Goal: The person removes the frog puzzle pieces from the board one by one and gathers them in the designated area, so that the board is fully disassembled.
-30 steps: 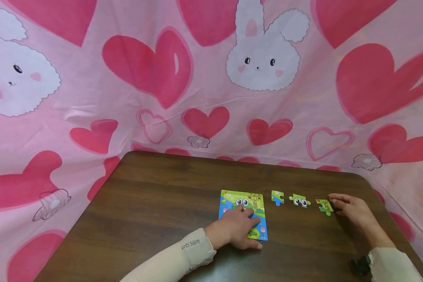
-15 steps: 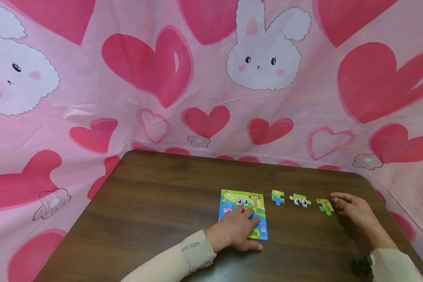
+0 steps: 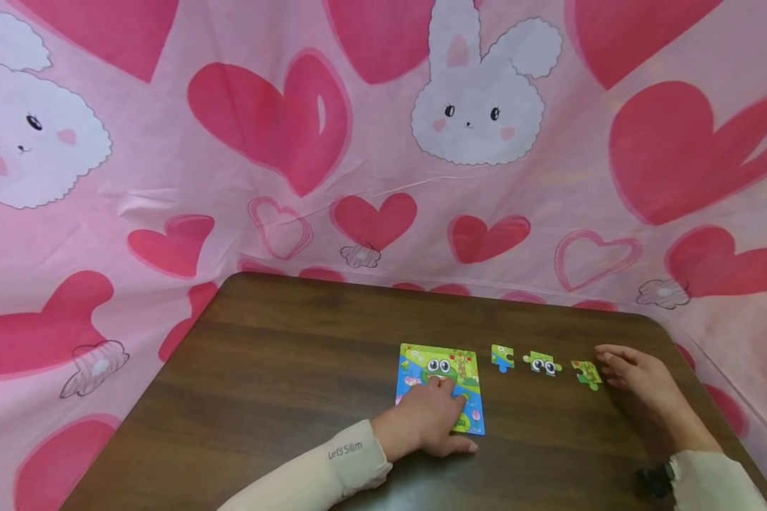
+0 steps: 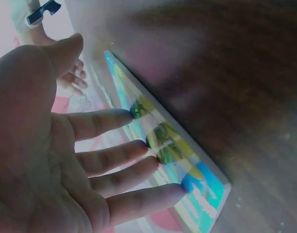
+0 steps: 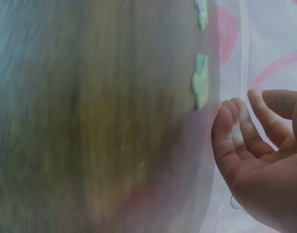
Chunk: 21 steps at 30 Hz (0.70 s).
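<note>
A frog picture card or puzzle board (image 3: 466, 362) in green and blue lies on the table. My left hand (image 3: 427, 415) is over its lower part, fingers extended and fingertips at its surface, as the left wrist view shows too. That hand covers much of the picture's middle. To the right, three loose jigsaw pieces lie in a row: a blue-and-green piece (image 3: 502, 357), a piece with two eyes (image 3: 542, 364) and a tree piece (image 3: 586, 372). Beside the tree piece is my right hand (image 3: 639, 380), holding nothing, fingers loosely bent, thumb near the index fingertip (image 5: 255, 93).
The brown wooden table (image 3: 281, 355) has rounded far corners. Behind it hangs a pink cloth (image 3: 383, 170) printed with hearts and rabbits. A dark strap-like object (image 3: 654, 481) sits at the right sleeve's cuff.
The left hand's fingers have drawn back a little toward the person on the frog picture, showing more of its face. The right hand and the loose pieces stay about where they were.
</note>
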Motion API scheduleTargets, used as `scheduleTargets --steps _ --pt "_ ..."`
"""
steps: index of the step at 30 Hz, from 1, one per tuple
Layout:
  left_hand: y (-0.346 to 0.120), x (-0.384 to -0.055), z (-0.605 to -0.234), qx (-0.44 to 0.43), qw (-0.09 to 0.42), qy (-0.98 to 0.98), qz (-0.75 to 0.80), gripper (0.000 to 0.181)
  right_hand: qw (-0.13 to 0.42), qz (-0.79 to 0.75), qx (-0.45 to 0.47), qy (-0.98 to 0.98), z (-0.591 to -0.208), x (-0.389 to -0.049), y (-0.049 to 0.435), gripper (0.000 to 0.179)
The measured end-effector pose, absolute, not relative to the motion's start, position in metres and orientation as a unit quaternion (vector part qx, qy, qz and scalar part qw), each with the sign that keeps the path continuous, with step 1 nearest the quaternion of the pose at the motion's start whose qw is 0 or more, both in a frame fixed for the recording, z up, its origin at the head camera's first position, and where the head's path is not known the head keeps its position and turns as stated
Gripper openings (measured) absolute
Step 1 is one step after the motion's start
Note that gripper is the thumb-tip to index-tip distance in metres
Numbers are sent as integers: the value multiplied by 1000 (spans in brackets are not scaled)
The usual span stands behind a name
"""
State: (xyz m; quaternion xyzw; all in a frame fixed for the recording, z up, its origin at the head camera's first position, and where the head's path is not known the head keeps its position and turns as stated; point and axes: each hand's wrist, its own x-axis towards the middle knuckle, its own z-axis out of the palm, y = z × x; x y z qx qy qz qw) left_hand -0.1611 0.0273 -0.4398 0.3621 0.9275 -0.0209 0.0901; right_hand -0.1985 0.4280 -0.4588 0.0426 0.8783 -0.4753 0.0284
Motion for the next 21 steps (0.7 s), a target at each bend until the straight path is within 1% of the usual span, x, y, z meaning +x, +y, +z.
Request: scheduleTargets --steps 6,9,11,13,17,21 --pt "24 -157 -444 369 60 927 -14 63 20 -495 27 868 -449 -200 410 40" --pt "22 -156 -444 369 59 928 -8 62 24 -506 25 862 -447 -201 401 29" --pt "20 -155 -444 369 66 927 -4 62 27 -505 20 862 -444 -203 394 27" --pt "18 -152 -443 371 70 926 -5 63 32 -502 9 864 -442 -205 385 31" --pt "14 -146 -442 372 72 925 -18 67 41 -491 -7 870 -436 -211 363 47" --pt "11 -140 -442 369 70 926 -28 70 54 -491 -16 869 -431 -217 340 52"
